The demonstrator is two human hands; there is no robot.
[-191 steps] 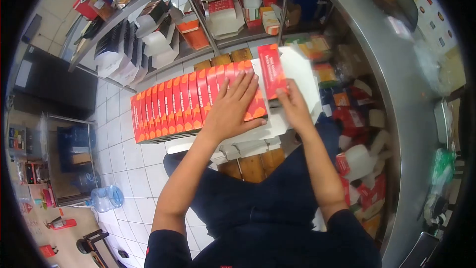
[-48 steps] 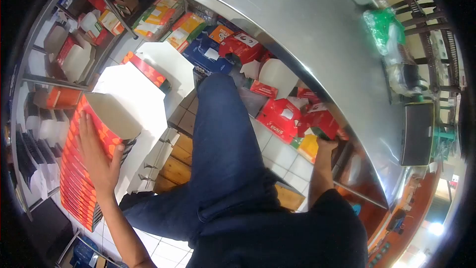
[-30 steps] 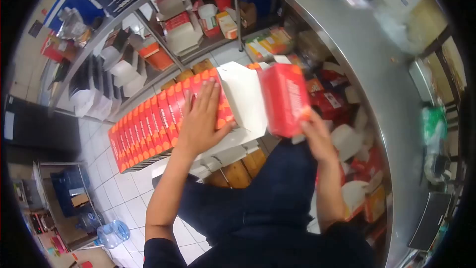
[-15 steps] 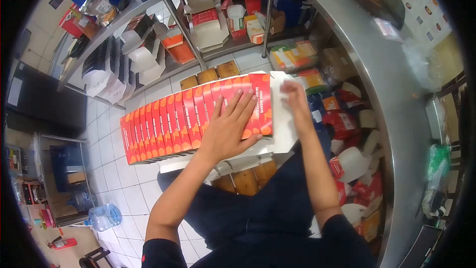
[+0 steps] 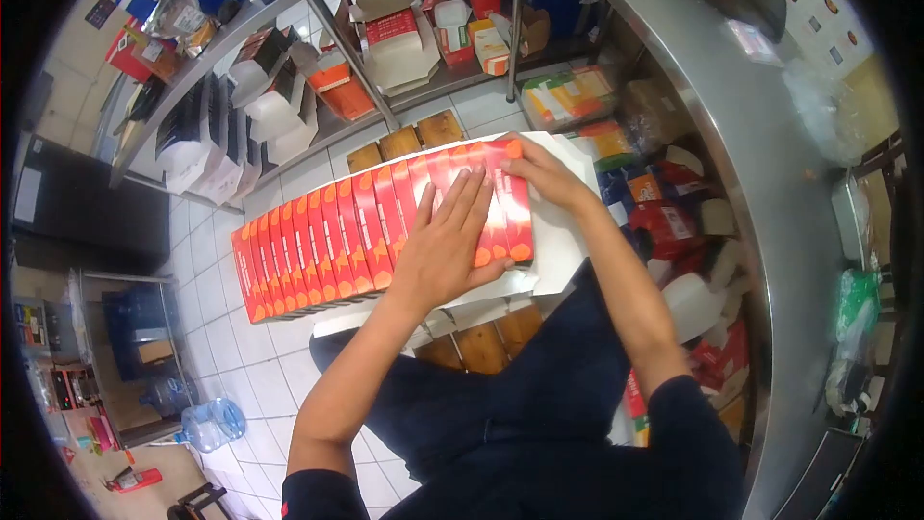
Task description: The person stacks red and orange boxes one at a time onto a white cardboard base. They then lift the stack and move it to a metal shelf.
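A long row of flat red cartons (image 5: 327, 236) with orange dots stands on edge across white cardboard (image 5: 568, 231) laid over a wooden bench (image 5: 481, 347). My left hand (image 5: 448, 246) lies flat with fingers spread on the right end of the row. My right hand (image 5: 534, 169) presses against the last carton (image 5: 517, 217) at the row's right end, fingers over its top edge.
Metal shelves (image 5: 289, 29) behind hold folded white and red boxes. A curved steel counter (image 5: 731, 135) runs along the right, with a pile of loose red, orange and white cartons (image 5: 674, 231) beneath it. A water bottle (image 5: 207, 421) lies on the tiled floor at lower left.
My right hand fetched a red carton from the pile under the counter, set it at the right end of the row, and now presses it in. The left hand stayed on the row.
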